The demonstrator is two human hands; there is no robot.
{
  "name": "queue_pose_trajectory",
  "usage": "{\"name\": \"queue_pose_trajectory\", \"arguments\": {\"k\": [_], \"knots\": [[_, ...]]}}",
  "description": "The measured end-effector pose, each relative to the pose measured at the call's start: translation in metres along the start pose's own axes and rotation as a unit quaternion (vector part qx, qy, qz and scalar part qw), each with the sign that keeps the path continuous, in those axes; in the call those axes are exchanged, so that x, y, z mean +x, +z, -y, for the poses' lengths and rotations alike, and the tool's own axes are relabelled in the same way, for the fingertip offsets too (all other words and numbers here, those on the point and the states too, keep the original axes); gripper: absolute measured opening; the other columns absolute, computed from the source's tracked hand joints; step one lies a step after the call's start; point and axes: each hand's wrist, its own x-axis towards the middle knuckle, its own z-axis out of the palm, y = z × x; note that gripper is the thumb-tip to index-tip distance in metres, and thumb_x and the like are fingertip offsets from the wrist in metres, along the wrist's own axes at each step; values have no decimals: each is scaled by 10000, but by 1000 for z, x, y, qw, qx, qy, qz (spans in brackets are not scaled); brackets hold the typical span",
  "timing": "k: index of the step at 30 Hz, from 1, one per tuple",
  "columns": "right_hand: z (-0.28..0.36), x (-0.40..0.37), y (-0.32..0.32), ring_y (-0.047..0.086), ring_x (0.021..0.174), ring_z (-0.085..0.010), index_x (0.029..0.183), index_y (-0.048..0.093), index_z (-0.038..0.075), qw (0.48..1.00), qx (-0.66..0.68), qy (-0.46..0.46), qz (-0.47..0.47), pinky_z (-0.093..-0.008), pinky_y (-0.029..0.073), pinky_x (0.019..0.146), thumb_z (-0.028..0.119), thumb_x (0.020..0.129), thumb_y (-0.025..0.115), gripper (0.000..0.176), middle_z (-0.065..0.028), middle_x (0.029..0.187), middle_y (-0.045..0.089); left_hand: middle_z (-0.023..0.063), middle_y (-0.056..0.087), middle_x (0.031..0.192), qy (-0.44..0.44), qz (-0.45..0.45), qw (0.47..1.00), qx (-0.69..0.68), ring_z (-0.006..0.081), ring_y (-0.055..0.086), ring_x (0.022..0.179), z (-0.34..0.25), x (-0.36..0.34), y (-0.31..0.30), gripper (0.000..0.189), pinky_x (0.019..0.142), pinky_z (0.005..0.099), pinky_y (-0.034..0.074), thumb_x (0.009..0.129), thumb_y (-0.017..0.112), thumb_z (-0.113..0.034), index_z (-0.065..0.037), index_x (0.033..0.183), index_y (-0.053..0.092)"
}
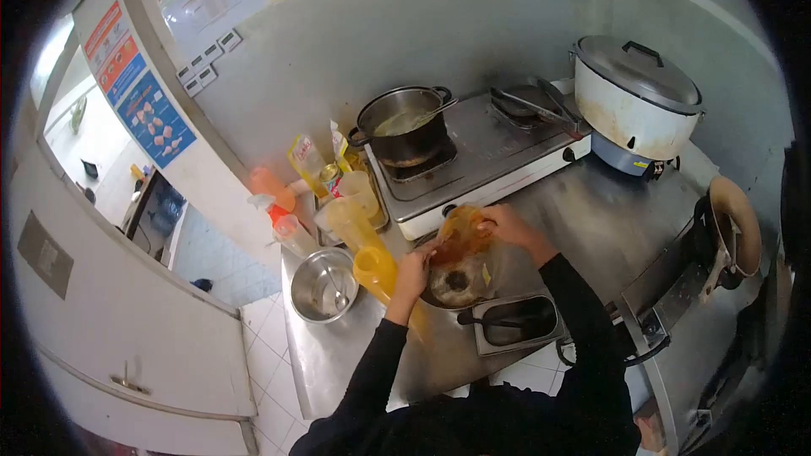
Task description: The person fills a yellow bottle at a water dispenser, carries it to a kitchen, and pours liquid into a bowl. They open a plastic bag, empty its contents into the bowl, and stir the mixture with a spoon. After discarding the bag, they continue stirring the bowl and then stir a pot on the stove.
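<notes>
A clear plastic bag (463, 232) smeared with orange-red sauce is stretched between my two hands. My left hand (411, 276) is closed on its left side, and my right hand (509, 226) pinches its upper right edge. Below the bag is a round metal pan (441, 297), mostly hidden by it. Yellow squeeze bottles (372, 266) lie close to my left hand. In front of the pan sits a rectangular metal container (519, 325) with a dark-handled utensil (490, 321) in it.
A steel bowl (311, 304) with a spoon stands at the left. Behind are a gas stove (498, 165) bearing a black pot (405, 131) and a large white rice cooker (629, 110). Spray bottles (291, 232) and packets (308, 156) crowd the table's left back. A fryer-like unit (667, 304) is at right.
</notes>
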Motion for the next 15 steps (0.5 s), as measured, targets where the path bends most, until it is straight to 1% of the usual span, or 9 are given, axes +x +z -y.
{"name": "queue_pose_trajectory", "arguments": {"k": [1, 3, 4, 6, 8, 9, 11, 13, 15], "knots": [[-4, -2, 4, 556, 685, -257, 919, 549, 5, 1000, 2, -1, 8, -323, 419, 625, 117, 733, 555, 217, -173, 781, 572, 187, 573, 833, 28, 11, 1000, 9, 315, 570, 754, -1, 1, -2, 202, 641, 334, 444, 749, 480, -23, -19, 928, 573], [-17, -5, 16, 557, 687, -252, 930, 539, 5, 999, 22, 5, -38, -323, 419, 631, 89, 727, 553, 219, -174, 790, 570, 182, 577, 810, 2, 22, 999, 31, 306, 575, 733, 5, 2, 4, 195, 623, 330, 447, 727, 488, -5, -19, 897, 583], [-24, -6, 21, 557, 687, -252, 930, 539, 5, 999, 23, 5, -33, -323, 419, 631, 89, 727, 553, 219, -174, 790, 570, 176, 581, 788, -16, 35, 998, 53, 297, 580, 713, 8, 1, 7, 190, 606, 326, 451, 705, 497, 14, -20, 866, 594], [-32, -6, 28, 547, 688, -154, 939, 538, -25, 994, 96, -11, -44, -271, 428, 646, 11, 742, 527, 201, -125, 770, 584, 173, 582, 782, -33, 23, 998, 54, 291, 582, 712, 10, 1, 12, 186, 603, 320, 451, 692, 505, 26, -19, 848, 596], [-34, -5, 35, 545, 696, -146, 942, 536, -26, 994, 106, 5, -36, -263, 429, 651, -1, 746, 517, 199, -107, 779, 585, 171, 584, 777, -48, 14, 997, 56, 285, 583, 711, 11, 2, 16, 183, 599, 315, 452, 678, 513, 38, -18, 830, 598], [-29, -6, 38, 543, 705, -138, 946, 534, -27, 993, 115, 24, -28, -255, 430, 655, -14, 750, 508, 199, -88, 787, 586, 169, 579, 767, -64, 20, 996, 60, 303, 573, 711, 13, 2, 18, 193, 595, 337, 448, 676, 521, 18, -47, 840, 599], [-21, -8, 41, 548, 715, -140, 943, 534, -24, 996, 85, 20, -28, -259, 432, 654, -14, 750, 507, 196, -83, 784, 585, 167, 573, 757, -78, 26, 995, 63, 320, 563, 711, 18, 1, 21, 204, 591, 359, 445, 673, 529, -1, -75, 850, 600], [-19, -8, 39, 553, 725, -143, 941, 534, -22, 998, 54, 16, -31, -262, 434, 653, -14, 750, 506, 193, -77, 780, 585, 164, 577, 737, -20, -30, 999, 26, 322, 564, 697, 18, -1, 21, 177, 586, 354, 444, 684, 527, 5, -53, 839, 591], [-14, -7, 36, 575, 706, -198, 941, 537, 4, 989, 124, 67, -55, -280, 437, 641, -7, 745, 509, 199, -123, 767, 585, 163, 577, 734, -20, -61, 998, 7, 322, 564, 692, 15, -4, 17, 158, 587, 355, 443, 693, 525, 2, -41, 832, 585]]}}
